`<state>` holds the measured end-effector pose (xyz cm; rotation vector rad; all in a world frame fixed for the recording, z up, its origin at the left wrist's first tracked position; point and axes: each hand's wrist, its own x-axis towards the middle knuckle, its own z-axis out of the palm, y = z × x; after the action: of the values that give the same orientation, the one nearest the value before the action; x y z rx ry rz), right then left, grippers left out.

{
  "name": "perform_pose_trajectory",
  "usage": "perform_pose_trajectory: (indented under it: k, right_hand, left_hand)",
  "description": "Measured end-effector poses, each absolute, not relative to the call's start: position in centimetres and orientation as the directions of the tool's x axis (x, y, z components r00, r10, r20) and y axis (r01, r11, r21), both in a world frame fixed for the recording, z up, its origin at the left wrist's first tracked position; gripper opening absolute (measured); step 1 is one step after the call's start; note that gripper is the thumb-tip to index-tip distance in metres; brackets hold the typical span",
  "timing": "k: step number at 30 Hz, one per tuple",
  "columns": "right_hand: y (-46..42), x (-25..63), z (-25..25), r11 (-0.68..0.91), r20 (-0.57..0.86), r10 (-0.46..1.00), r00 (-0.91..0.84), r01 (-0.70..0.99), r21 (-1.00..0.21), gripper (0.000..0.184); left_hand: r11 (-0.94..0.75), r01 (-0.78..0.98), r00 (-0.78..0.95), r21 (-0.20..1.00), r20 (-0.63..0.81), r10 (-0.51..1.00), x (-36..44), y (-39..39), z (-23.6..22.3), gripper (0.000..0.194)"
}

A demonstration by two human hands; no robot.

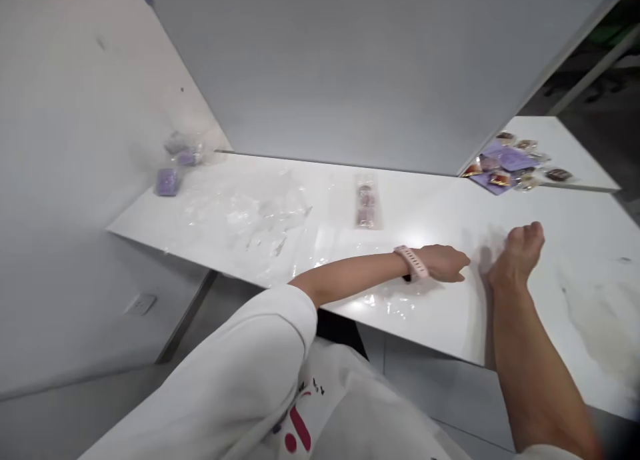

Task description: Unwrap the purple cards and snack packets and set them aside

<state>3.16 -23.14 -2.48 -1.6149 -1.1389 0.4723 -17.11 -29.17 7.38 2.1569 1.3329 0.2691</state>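
My left hand [445, 263] lies on the white table [570, 247] with a pink watch on its wrist; its fingers look curled together, and nothing shows in them. My right hand [520, 250] rests a short way to the right with its fingers bunched; what they hold, if anything, is hidden. A clear packet with dark reddish contents [367, 203] lies flat beyond my left hand. Crumpled clear plastic wrap [260, 217] spreads over the table's left half.
Purple packets [175, 163] lie at the table's far left corner by the wall. A purple sheet with several small wrapped snacks [510, 161] sits at the far right. A grey partition panel [350, 67] stands along the back. A wall socket [140, 304] is low left.
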Motion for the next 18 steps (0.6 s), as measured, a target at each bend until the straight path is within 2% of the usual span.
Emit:
perform_pose_trajectory:
  k: [2, 3, 4, 7, 9, 10, 12, 15, 18]
  right_hand:
    - [-26.6, 0.9, -2.6, 0.046, 0.255, 0.863, 0.437, 0.434, -0.9, 0.078]
    - [-28.6, -0.6, -2.4, 0.053, 0.255, 0.869, 0.424, 0.432, -0.9, 0.076]
    - [-30.7, -2.3, -2.1, 0.051, 0.245, 0.879, 0.41, 0.429, -0.902, 0.074]
    - [-36.3, -7.8, -0.4, 0.009, 0.169, 0.936, 0.308, 0.459, -0.889, 0.071]
    - [-38.3, -11.3, 0.7, 0.02, 0.139, 0.972, 0.188, 0.529, -0.849, 0.07]
    - [-38.5, -12.8, 1.1, 0.046, 0.149, 0.979, 0.14, 0.563, -0.825, 0.069]
    - [-37.4, -15.4, 1.9, 0.115, 0.208, 0.975, 0.075, 0.631, -0.767, 0.065]
    - [-33.2, -18.5, 3.1, 0.145, 0.242, 0.97, 0.028, 0.733, -0.664, 0.059]
    - [-28.4, -21.4, 4.5, 0.065, 0.136, 0.991, 0.019, 0.808, -0.585, 0.064]
  left_hand:
    - [-0.53, 0.624, 0.674, 0.574, -0.052, 0.737, -22.9, -34.4, 9.3, 0.044]
    - [-0.584, 0.602, 0.69, 0.544, 0.014, 0.724, -26.3, -37.0, 10.2, 0.046]
    - [-0.567, 0.643, 0.635, 0.515, 0.057, 0.771, -30.0, -39.3, 11.0, 0.047]
    - [-0.304, 0.83, 0.265, 0.468, 0.148, 0.953, -41.3, -43.8, 12.0, 0.048]
    - [-0.05, 0.904, -0.032, 0.424, 0.184, 0.982, -47.5, -44.8, 11.5, 0.054]
    - [0.03, 0.917, -0.119, 0.398, 0.2, 0.972, -49.6, -44.9, 11.0, 0.058]
    - [0.082, 0.927, -0.181, 0.366, 0.246, 0.952, -51.8, -45.0, 10.2, 0.062]
    - [0.017, 0.928, -0.128, 0.373, 0.276, 0.953, -50.3, -45.2, 9.5, 0.057]
    - [0.014, 0.928, -0.076, 0.371, 0.152, 0.985, -46.3, -45.0, 8.8, 0.062]
